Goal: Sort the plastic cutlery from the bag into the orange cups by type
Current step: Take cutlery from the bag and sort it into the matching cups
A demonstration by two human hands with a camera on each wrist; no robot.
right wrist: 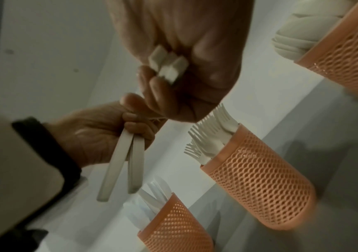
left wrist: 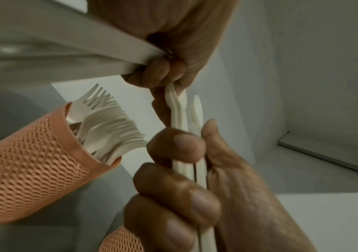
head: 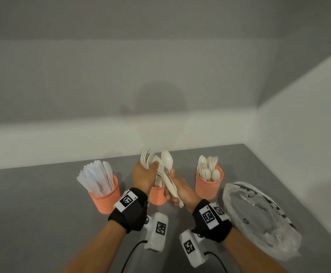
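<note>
While two wrist-worn camera units (head: 156,234) are seen nearest, hanging under black straps, both hands are raised above the grey worktop (head: 42,223) in front of the middle cup. A small bundle of white forks (head: 146,157) is gripped by the left hand (head: 144,177), the fingers (left wrist: 174,207) being curled round the handles (right wrist: 117,168) and the tines pointing up and away. A bundle of white spoons (head: 167,170) is gripped by the right hand (head: 179,191), whose grip is closed round the lower part of the handles, the square handle ends (right wrist: 167,65) being seen below the fist in the right wrist view. The two bundles are held touching or nearly so, with the spoon bowls just right of the fork tines.

A crumpled clear plastic bag (head: 259,217) is laid on the worktop to the right of the right wrist; whether cutlery is left in it cannot be told.

Three orange mesh cups are stood in a row farther back. The left cup (head: 105,200) is filled with knives (head: 95,176), many of them apparently in wrappers. The middle cup (head: 157,195), partly hidden behind the hands, is filled with forks (left wrist: 109,124). The right cup (head: 209,184) is filled with spoons (head: 208,167). Behind the cups the worktop is met by pale walls (head: 121,75).
</note>
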